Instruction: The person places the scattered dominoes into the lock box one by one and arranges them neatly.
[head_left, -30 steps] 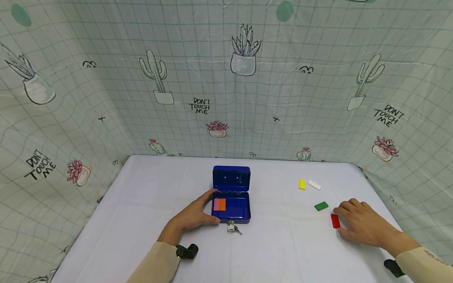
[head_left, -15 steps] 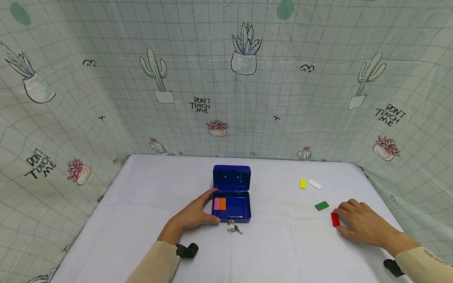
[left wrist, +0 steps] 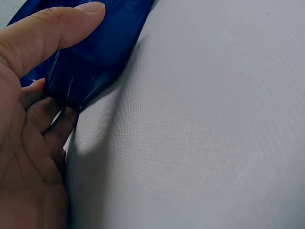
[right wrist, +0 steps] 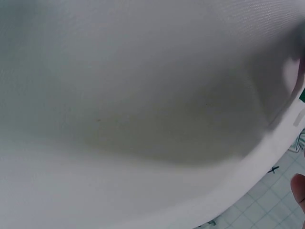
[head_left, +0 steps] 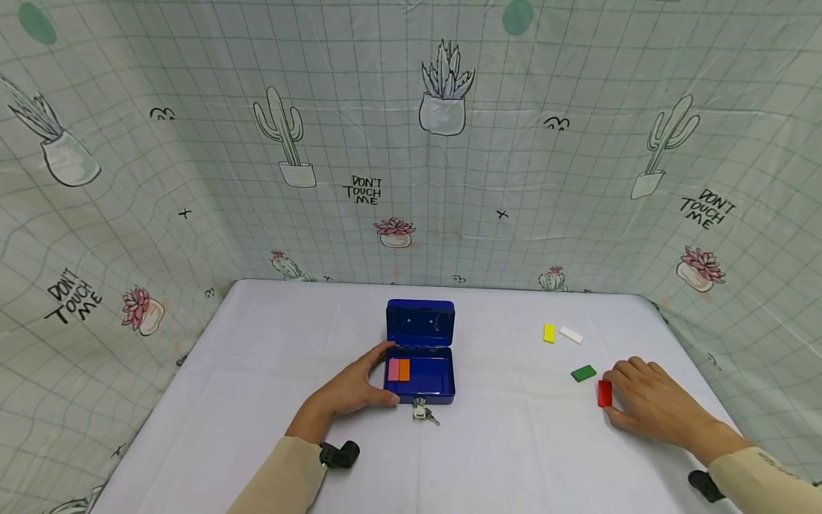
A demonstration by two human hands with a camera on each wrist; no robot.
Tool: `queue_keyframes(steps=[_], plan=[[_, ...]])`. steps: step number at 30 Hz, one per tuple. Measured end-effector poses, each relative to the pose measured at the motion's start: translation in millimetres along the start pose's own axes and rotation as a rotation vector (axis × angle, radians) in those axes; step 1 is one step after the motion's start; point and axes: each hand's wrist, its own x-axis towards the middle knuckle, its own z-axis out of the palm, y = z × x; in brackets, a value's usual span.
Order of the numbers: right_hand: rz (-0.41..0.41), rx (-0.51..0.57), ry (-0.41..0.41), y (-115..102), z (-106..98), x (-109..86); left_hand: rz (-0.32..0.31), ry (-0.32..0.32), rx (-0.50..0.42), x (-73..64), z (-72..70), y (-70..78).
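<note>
A small blue metal cash box (head_left: 433,376) stands on the white table with its lid (head_left: 420,321) raised. Inside, at its left end, a pink block (head_left: 393,370) and an orange block (head_left: 404,370) lie side by side. My left hand (head_left: 347,389) grips the box's left side, thumb at the front and fingers towards the back; the left wrist view shows the thumb (left wrist: 62,26) against the blue metal. Over at the right, my right hand (head_left: 658,403) pinches a flat red block (head_left: 604,393) between thumb and fingers. Only a fingertip (right wrist: 299,187) shows clearly in the right wrist view.
Keys (head_left: 429,415) hang from the lock at the box's front. A green block (head_left: 584,373) lies just left of my right hand. Farther back are a yellow block (head_left: 549,333) and a white block (head_left: 571,335). Patterned cloth (head_left: 488,178) walls the table's back and sides.
My right hand has closed on the red block and shifted slightly left and back with it; the block now looks tilted. The left hand and the box have stayed in place.
</note>
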Motion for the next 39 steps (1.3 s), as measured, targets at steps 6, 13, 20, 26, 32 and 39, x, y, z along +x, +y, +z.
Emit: queue_keyframes(steps=[6, 13, 20, 26, 32, 39], plan=[[-0.04, -0.012, 0.06, -1.9, 1.1, 6.9, 0.003, -0.008, 0.003, 0.4, -0.8, -0.7], [-0.066, -0.016, 0.098, -10.5, -1.7, 16.6, 0.012, -0.018, -0.005, 1.6, -1.2, -3.0], [-0.092, -0.011, 0.126, -17.5, -2.4, 31.1, 0.016, -0.019, -0.01, 2.3, -0.9, -4.6], [-0.116, -0.004, 0.147, -26.0, -2.3, 45.6, 0.02, -0.025, -0.023, 1.9, -1.0, -4.4], [-0.135, 0.005, 0.145, -35.3, -2.2, 58.4, 0.023, -0.028, -0.025, 2.4, -1.0, -4.3], [-0.153, 0.008, 0.131, -45.0, -2.7, 73.1, 0.015, -0.023, -0.017, 2.3, -1.3, -3.5]])
